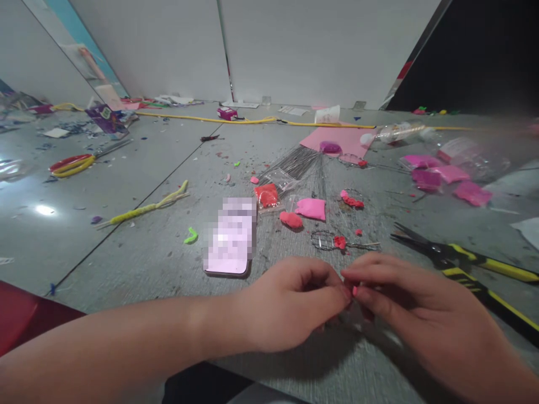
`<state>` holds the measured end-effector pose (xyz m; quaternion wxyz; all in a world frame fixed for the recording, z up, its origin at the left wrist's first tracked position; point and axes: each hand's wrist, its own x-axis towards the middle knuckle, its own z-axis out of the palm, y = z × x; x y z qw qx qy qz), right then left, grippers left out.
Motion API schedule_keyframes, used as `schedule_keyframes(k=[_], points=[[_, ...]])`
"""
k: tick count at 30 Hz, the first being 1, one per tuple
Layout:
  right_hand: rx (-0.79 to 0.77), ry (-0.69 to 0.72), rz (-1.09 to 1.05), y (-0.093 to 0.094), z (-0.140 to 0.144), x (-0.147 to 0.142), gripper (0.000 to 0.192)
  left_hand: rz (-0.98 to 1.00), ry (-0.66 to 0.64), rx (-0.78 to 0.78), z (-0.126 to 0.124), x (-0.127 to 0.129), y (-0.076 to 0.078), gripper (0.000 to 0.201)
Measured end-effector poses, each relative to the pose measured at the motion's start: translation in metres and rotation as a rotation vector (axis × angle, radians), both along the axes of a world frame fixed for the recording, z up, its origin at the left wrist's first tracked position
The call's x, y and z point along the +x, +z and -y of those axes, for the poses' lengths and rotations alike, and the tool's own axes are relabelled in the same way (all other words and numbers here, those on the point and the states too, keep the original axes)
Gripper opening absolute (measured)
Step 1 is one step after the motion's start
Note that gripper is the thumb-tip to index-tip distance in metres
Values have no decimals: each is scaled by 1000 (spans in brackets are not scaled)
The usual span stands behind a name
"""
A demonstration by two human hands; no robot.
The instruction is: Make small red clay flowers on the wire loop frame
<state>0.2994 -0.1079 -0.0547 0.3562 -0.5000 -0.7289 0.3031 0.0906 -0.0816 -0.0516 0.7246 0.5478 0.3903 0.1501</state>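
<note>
My left hand (290, 303) and my right hand (404, 303) meet fingertip to fingertip low in the middle, above the grey floor. Between the fingertips shows a tiny pink bit (354, 290); both hands pinch it, and most of it is hidden. Just beyond the hands lies a thin wire loop with a red clay bit (332, 241). Farther off are a red clay lump (291, 220), a pink clay bag (311, 209) and a bundle of thin wires (303, 163).
A phone (231, 238) lies left of the hands. Black-and-yellow pliers (463, 261) lie at the right. Yellow pipe cleaner (147, 207), red-yellow scissors (78, 163), pink paper (337, 139), pink bags (446, 177) and scraps litter the floor. A red object (21, 314) sits at left.
</note>
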Motion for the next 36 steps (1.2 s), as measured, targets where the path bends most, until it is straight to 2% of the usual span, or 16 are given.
schedule_keyframes(k=[2, 3, 5, 7, 9, 11, 13, 16, 19, 23, 29, 36], points=[[4, -46, 16, -1, 0, -1, 11, -30, 0, 63, 0, 0, -1, 21], [-5, -64, 11, -1, 1, -1, 13, -61, -7, 144, -1, 0, -1, 22], [-48, -82, -17, -2, 2, -1, 17, -131, -39, 415, -5, -2, -1, 19], [-99, -110, -48, -3, 2, 0, 22, -195, -73, 758, -14, -9, 1, 15], [-141, -162, -60, -5, 2, 1, 28, -264, -84, 1034, -27, -19, 5, 21], [-162, -222, -64, -8, 0, 2, 35, -368, -113, 1146, -42, -31, 8, 25], [-183, -254, -76, -12, -1, 4, 38, -485, -222, 1237, -55, -43, 10, 27], [-214, -226, -134, -16, -2, 7, 36, -631, -375, 1314, -66, -52, 9, 39], [-224, -180, -162, -17, -1, 8, 34, -666, -429, 1339, -66, -50, 4, 36], [-218, -169, -115, -11, 2, 7, 34, -624, -468, 1349, -61, -39, -5, 27], [-195, -96, -100, -5, 3, 3, 32, -534, -535, 1415, -62, -29, -17, 37], [-227, -59, -154, -7, 3, 2, 32, -438, -577, 1455, -68, -30, -24, 41]])
